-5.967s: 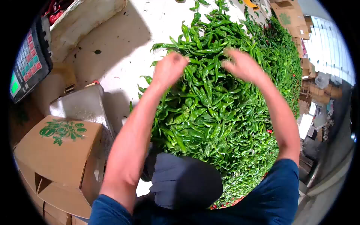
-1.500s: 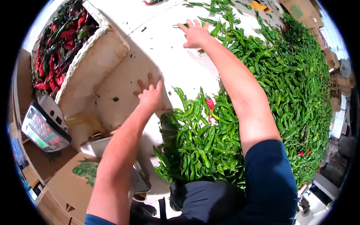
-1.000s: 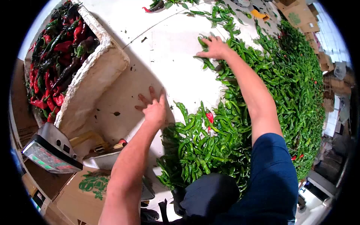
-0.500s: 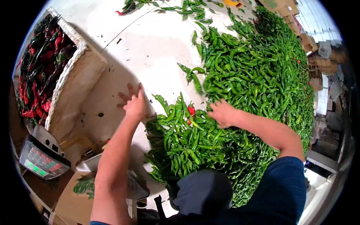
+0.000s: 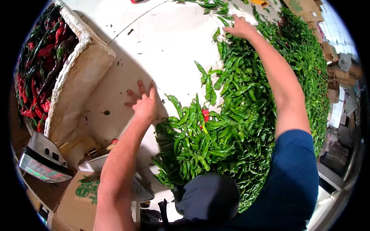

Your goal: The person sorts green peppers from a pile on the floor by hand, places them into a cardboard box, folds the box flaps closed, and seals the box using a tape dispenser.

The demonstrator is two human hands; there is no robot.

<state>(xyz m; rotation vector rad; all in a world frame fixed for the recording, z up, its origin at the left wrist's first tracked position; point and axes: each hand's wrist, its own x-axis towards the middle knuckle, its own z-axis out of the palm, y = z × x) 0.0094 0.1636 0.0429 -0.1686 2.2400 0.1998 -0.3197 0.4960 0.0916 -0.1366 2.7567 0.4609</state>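
My left hand (image 5: 145, 107) rests with fingers spread on the white surface (image 5: 165, 57), holding nothing. Far forward, my right hand (image 5: 243, 29) reaches over the upper edge of a large heap of green peppers (image 5: 246, 96). Its fingers are stretched out and apart, close to a few loose green peppers (image 5: 222, 21); whether they touch any I cannot tell. Between my hands and nearer to me, one red pepper (image 5: 206, 114) lies among the green ones. Several green peppers (image 5: 208, 86) stick out at the heap's left edge.
A white foam box (image 5: 83, 73) full of dark and red peppers (image 5: 48, 52) stands at the left. Below it are a scale display (image 5: 44, 165) and a cardboard box (image 5: 73, 202). More cardboard boxes (image 5: 304, 11) line the back right. A dark cap (image 5: 210, 196) shows at the bottom.
My right hand has moved from the middle of the heap forward to its far edge, the arm now stretched out. My left hand stays spread on the white surface. The view has shifted slightly.
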